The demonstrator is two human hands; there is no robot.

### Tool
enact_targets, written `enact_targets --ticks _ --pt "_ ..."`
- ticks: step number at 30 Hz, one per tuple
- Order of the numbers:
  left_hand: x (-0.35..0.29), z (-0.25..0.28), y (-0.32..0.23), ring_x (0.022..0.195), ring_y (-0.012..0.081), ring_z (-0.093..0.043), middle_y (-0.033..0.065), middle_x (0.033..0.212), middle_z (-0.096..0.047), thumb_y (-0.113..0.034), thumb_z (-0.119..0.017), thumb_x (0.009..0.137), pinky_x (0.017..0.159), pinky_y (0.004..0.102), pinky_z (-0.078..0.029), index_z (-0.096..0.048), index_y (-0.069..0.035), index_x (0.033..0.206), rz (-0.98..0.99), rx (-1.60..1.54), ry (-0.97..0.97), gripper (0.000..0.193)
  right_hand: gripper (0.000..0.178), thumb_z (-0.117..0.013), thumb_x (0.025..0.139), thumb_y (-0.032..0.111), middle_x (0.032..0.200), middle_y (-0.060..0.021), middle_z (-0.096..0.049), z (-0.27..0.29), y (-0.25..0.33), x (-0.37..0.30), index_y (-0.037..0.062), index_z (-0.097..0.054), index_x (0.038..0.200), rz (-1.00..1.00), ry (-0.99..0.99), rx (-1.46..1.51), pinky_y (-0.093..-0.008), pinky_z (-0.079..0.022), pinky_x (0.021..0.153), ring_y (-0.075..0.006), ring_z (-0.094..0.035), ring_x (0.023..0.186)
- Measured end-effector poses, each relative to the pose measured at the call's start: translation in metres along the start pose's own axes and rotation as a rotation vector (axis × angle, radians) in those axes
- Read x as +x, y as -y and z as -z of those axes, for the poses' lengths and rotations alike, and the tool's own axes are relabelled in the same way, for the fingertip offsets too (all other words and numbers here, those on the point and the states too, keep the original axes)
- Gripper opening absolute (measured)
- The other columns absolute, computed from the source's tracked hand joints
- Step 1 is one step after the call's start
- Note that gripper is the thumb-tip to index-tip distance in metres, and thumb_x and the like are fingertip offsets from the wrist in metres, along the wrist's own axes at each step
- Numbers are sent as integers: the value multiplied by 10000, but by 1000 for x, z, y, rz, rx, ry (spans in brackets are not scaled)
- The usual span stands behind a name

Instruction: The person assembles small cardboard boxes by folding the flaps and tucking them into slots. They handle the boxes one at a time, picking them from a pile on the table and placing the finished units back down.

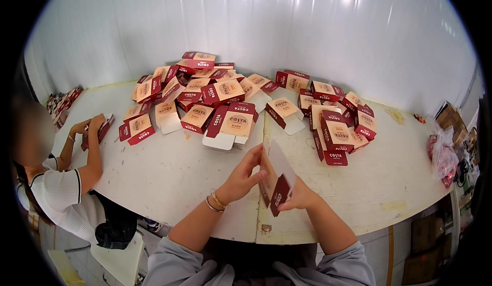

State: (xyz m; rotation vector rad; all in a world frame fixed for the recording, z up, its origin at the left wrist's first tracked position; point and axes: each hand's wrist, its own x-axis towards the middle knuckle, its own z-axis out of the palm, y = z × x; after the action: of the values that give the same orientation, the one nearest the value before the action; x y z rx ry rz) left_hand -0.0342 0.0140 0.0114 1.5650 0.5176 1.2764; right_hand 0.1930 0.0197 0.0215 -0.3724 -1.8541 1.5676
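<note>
Between my two hands is a small dark red and cream carton [280,192], held upright above the table's near edge with a white inner flap raised. My left hand [242,174] grips its left side, thumb on the cream panel. On the other side, my right hand [299,196] is closed round the lower right edge, its fingers partly hidden behind the card. Beyond my hands lies a carton [236,124] with its white flaps spread toward me. Further right, another carton [336,132] rests on the front of a pile.
A heap of similar cartons [197,94] lies along the white wall [220,24]. At the left, a seated co-worker [66,183] handles a dark red carton [100,132]. A clear plastic bag with red contents [443,155] hangs at the table's [389,183] right edge, near brown boxes [451,119].
</note>
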Motion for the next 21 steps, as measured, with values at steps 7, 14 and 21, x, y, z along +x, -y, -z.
enact_targets --ticks 7,14,21 --pt "4 -15 -1 1335 177 -567 145 1484 -568 -105 -614 1083 1122 334 -464 -313 30 1586 67 -159 -365 601 634 -704 1032 350 1382 -83 -650 0 -31 -3 -10 -483 1505 -21 -318 471 -372 -496 1095 -202 -651 1225" --pt "3 -8 -7 1093 134 -698 95 1255 -711 -143 -628 1080 930 295 -597 -550 22 1394 223 -340 -311 364 471 -580 1096 111 1405 -121 -612 7 -33 16 -9 -396 1513 114 -744 78 -312 -508 1031 -146 -605 1218" --pt "-7 -13 -1 1167 160 -671 97 1335 -676 -238 -628 1090 987 335 -574 -535 8 1437 317 -336 -137 435 788 -720 991 127 1506 -184 -478 1 -26 12 -19 -236 1595 102 -558 -253 -384 -446 1135 -236 -524 1349"
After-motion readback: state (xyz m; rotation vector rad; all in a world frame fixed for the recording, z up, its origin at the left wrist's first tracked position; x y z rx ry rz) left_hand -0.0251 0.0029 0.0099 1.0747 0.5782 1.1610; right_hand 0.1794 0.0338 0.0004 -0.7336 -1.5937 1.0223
